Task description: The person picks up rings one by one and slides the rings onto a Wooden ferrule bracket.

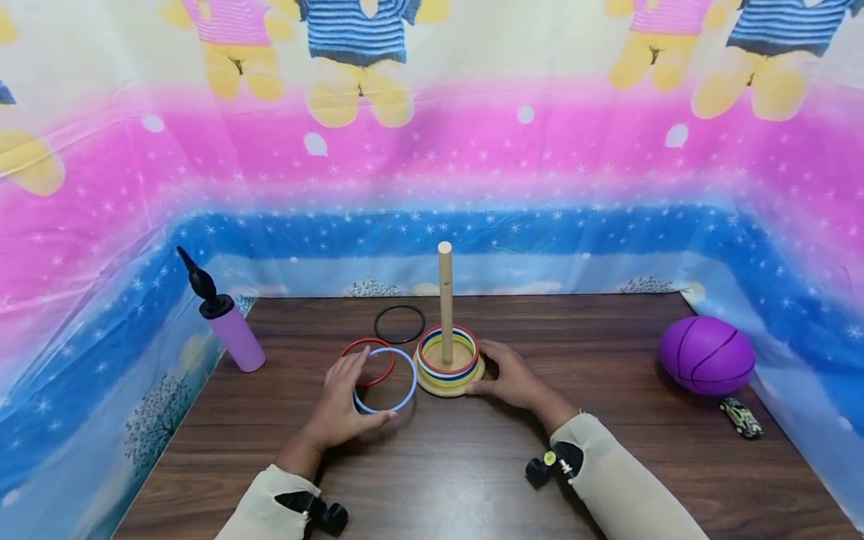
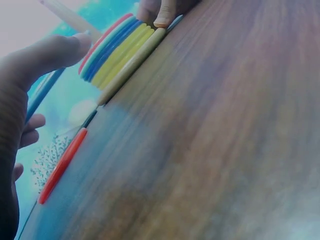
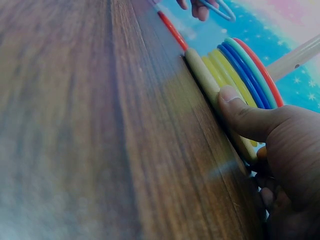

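Observation:
My left hand [image 1: 340, 409] holds a light blue ring [image 1: 415, 377], lifted off the table with its thumb and fingers at the ring's edge. In the left wrist view this blue ring [image 2: 44, 95] shows partly behind the thumb. My right hand [image 1: 516, 381] grips the round wooden base [image 1: 442, 390] of a ring-toss stand, thumb on its near side. From the base rises an upright wooden peg [image 1: 445, 296]. Several stacked rings [image 3: 245, 75] circle the peg: yellow at the bottom, then blue, pale green and red on top.
A red ring [image 2: 62, 167] lies flat on the table, partly behind the left hand. Behind it is a black ring [image 1: 401, 306]. A purple hand pump [image 1: 236, 341] stands at the left edge. On the right are a purple ball [image 1: 706, 355] and a toy car [image 1: 740, 418].

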A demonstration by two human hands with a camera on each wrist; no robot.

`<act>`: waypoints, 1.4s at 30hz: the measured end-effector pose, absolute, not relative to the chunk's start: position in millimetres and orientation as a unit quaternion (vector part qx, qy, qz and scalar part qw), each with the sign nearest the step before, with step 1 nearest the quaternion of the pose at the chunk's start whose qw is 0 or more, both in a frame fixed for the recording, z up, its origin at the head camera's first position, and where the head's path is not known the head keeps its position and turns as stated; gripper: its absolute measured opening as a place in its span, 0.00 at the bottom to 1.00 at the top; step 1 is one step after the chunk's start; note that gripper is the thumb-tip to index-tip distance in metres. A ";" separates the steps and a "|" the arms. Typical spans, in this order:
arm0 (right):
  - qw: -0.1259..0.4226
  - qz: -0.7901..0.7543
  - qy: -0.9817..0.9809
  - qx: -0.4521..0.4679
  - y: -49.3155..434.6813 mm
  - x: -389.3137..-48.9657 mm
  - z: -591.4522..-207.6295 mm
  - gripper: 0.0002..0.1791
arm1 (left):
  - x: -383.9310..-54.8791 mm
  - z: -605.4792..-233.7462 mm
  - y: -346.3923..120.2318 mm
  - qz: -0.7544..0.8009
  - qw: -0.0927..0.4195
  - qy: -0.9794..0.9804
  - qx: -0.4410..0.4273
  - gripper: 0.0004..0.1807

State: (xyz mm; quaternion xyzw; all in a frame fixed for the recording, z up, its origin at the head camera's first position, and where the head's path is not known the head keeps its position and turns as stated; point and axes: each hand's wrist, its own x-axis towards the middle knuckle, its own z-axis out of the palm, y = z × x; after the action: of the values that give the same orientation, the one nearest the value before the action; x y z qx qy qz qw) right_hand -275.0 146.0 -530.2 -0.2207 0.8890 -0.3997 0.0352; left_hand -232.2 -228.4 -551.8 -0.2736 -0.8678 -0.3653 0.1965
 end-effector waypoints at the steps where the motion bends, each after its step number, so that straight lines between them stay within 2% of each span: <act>1: 0.034 -0.399 0.889 -0.223 146.0 -275.0 -530.8 0.50 | -229.3 -545.8 -226.1 -0.371 0.201 -0.866 -0.270 0.67; 9: 0.034 -0.396 0.892 -0.215 145.3 -275.2 -533.0 0.50 | -215.5 -507.3 -212.8 -0.357 0.197 -0.886 -0.221 0.63; 12: 0.037 -0.395 0.892 -0.216 143.9 -275.3 -531.7 0.51 | -215.8 -500.7 -213.3 -0.366 0.214 -0.879 -0.217 0.63; 17: 0.034 -0.397 0.891 -0.218 142.5 -274.8 -528.0 0.51 | -221.0 -487.7 -212.3 -0.387 0.243 -0.860 -0.226 0.61; 28: 0.036 -0.395 0.893 -0.214 145.5 -275.2 -531.7 0.51 | -236.3 -441.5 -197.4 -0.408 0.239 -0.864 -0.175 0.56; 36: 0.027 -0.393 0.891 -0.225 147.2 -277.3 -533.8 0.50 | -246.3 -399.0 -179.8 -0.446 0.280 -0.835 -0.161 0.54; 42: 0.010 -0.384 0.891 -0.243 149.1 -281.1 -537.5 0.50 | -248.6 -381.9 -167.4 -0.459 0.299 -0.823 -0.153 0.56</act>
State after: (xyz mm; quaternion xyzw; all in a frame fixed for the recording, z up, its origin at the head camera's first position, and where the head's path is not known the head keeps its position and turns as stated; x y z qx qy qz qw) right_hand -281.1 149.1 -537.5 -0.2429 0.8910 -0.3835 0.0102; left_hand -248.6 -167.4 -381.9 -0.1534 -0.8226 -0.4589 0.2988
